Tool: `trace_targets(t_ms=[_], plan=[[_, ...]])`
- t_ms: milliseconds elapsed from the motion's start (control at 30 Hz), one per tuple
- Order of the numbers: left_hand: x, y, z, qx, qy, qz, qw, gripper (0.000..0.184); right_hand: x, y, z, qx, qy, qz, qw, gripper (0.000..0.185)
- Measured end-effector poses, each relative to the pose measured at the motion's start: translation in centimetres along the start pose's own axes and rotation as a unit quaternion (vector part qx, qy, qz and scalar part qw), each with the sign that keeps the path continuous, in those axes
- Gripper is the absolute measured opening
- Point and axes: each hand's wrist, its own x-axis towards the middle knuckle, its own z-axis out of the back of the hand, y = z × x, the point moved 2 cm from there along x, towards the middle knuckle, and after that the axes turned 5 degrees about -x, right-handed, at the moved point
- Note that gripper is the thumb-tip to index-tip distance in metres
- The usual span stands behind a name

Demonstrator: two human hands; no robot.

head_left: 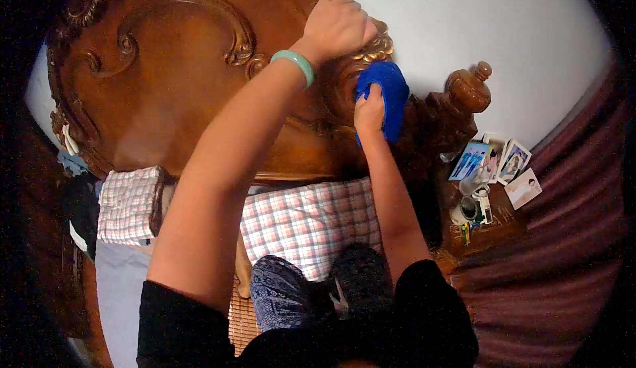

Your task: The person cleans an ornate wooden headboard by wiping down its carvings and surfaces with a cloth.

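Observation:
A carved brown wooden headboard point(179, 43) fills the upper left. My left hand point(336, 25), with a green bangle point(295, 64) on its wrist, is at the headboard's upper right edge beside gold-toned carving point(377, 42). Its fingers are curled; whatever they grip, if anything, is hidden. Just below and to the right, my right hand point(370, 113) holds a blue cloth point(392, 90) against the carved right side of the headboard. The thumb lies over the cloth, while most fingers are out of sight behind it.
Checked pillows point(308, 219) lie below the headboard, another checked one point(131, 202) at left. A bedside table point(500, 232) at right bears photos point(523, 189), a glass jar point(466, 210) and small items. A turned wooden post point(469, 91) stands before the white wall. A dark red curtain point(556, 255) hangs right.

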Motion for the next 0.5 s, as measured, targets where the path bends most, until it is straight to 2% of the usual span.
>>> trace_targets(t_ms=[33,67,133,200,300,333,367,400,433,467,500], plan=[[-0.1,0.0,-0.1,-0.003,0.0,0.005,1.0,0.029,0.1,-0.4,0.2,0.004,0.059,-0.036,0.998,0.03],[-0.2,0.0,0.1,-0.001,-0.013,0.0,1.0,0.03,0.3,-0.6,0.8,0.0,0.06,-0.033,0.998,0.03],[-0.1,-0.1,0.1,-0.001,-0.028,-0.003,1.0,0.03,1.2,-0.2,2.0,-0.137,0.022,0.169,0.976,0.03],[-0.1,0.0,0.0,-0.009,-0.008,-0.009,1.0,0.031,2.0,1.9,3.1,-0.201,0.001,0.269,0.942,0.03],[0.1,-0.1,0.7,-0.004,0.004,-0.006,1.0,0.032,3.2,4.6,4.7,-0.155,-0.072,0.295,0.94,0.024],[0.1,-0.1,0.7,-0.014,0.084,0.013,0.996,0.027,3.8,4.3,4.9,-0.11,-0.001,0.325,0.939,0.022],[-0.3,-0.3,0.8,-0.014,0.087,0.019,0.996,0.027,4.1,4.0,5.2,-0.066,0.071,0.353,0.931,0.02],[-0.7,-0.6,1.0,-0.095,0.014,0.008,0.995,0.024,4.2,3.1,5.6,-0.065,0.076,0.354,0.93,0.02],[-0.9,-0.9,1.2,-0.173,-0.065,-0.003,0.983,0.028,4.4,1.6,5.6,-0.109,0.099,0.306,0.94,0.019],[-2.5,-1.8,1.9,-0.244,-0.103,0.002,0.964,0.038,4.8,1.6,5.7,-0.13,0.109,0.284,0.944,0.019],[-4.4,-3.4,3.8,-0.273,-0.124,0.062,0.952,0.041,5.1,1.6,5.8,-0.151,0.119,0.262,0.946,0.018]])
